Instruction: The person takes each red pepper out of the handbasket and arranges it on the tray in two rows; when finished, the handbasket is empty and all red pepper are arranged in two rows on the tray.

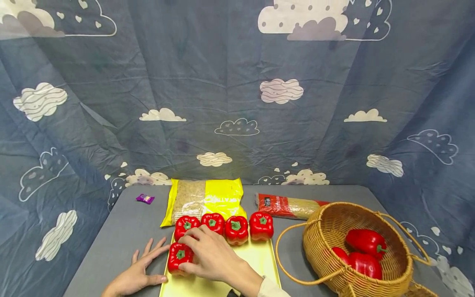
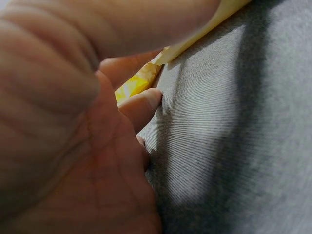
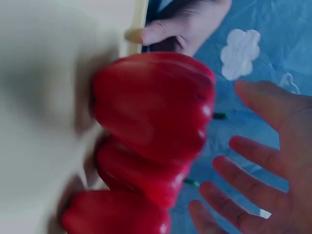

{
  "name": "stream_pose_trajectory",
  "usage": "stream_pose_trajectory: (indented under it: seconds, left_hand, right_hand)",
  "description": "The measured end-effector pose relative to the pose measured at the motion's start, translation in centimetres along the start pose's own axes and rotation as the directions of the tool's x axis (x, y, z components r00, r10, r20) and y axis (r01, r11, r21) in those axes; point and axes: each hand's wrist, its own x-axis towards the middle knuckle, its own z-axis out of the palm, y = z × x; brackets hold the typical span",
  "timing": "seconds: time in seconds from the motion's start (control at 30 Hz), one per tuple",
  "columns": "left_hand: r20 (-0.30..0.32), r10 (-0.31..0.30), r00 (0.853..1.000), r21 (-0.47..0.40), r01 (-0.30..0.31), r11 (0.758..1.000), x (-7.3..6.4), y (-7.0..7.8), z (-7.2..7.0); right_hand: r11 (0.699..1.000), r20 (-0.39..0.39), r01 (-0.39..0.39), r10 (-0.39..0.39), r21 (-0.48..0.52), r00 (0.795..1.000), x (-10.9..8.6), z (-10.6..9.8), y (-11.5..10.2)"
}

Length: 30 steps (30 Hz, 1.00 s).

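A red bell pepper (image 1: 173, 260) stands stem up at the left side of a pale yellow tray (image 1: 261, 264). Over it, from the right, reaches my right hand (image 1: 214, 253). In the right wrist view its fingers (image 3: 253, 192) are spread, with a gap between them and the pepper (image 3: 153, 102). Several more peppers line the tray's far edge, among them one at the corner (image 1: 184, 224) and one at the right end (image 1: 261, 226). My left hand (image 1: 133, 275) lies by the tray's left edge, fingers extended and thumb at the rim.
A wicker basket (image 1: 315, 243) with red peppers (image 1: 365, 241) inside stands at the right, its handle loop close to the tray. Behind the tray lie a yellow pasta bag (image 1: 222, 194) and a red-labelled spaghetti pack (image 1: 293, 206). A small purple packet (image 1: 145, 199) lies at the back left.
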Motion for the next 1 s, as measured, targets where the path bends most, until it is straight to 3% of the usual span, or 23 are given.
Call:
stream_pose_trajectory:
  seconds: [0.37,0.7,1.0]
  left_hand:
    - [0.027,-0.069,0.997,0.019,0.069,0.997,0.2,-0.2,-0.1]
    - [0.025,-0.063,0.998,0.018,0.063,0.998,0.1,-0.2,-0.1]
    - [0.025,-0.074,0.997,0.033,0.073,0.997,0.4,-0.7,-0.1]
  right_hand:
    - [0.991,-0.059,-0.067,0.075,0.118,0.995,-3.4,-4.1,1.6]
    - [0.996,-0.070,-0.079,0.082,0.053,0.994,-6.1,-8.9,3.3]
    - [0.986,-0.072,-0.166,0.165,-0.005,0.984,-10.0,-12.0,5.7]
